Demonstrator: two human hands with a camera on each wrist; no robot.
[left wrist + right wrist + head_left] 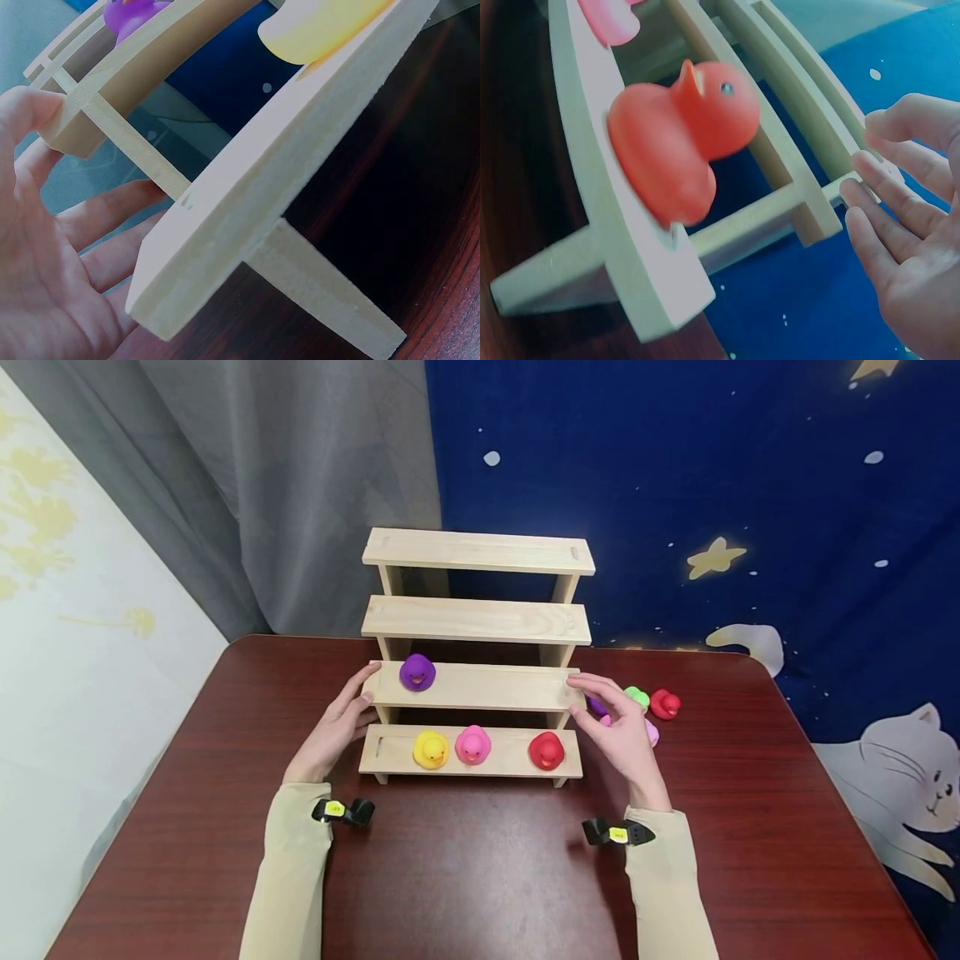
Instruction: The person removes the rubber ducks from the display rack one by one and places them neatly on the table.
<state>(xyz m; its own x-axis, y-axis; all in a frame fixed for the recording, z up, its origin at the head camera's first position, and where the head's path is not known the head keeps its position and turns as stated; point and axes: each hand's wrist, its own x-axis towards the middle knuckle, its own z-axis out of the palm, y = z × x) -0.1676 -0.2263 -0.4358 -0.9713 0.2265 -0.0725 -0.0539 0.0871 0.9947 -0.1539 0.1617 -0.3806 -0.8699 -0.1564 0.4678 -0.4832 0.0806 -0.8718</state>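
The left hand (333,735), fingers loosely spread, meets the second step's (491,687) left end on a four-tier wooden stand (480,550); the right hand (622,731), relaxed and holding nothing, flanks its right end. A purple rubber duck (417,673) sits toward that step's left edge; yellow (431,750), pink (473,745) and red ducks (547,751) below; others (637,697) near the tabletop's (480,877) back edge.

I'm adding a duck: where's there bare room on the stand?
The top two steps are bare. Third step: between purple duck and right hand. Bottom step: between pink duck and red duck. Crowded: the table past that hand, where ducks cluster.
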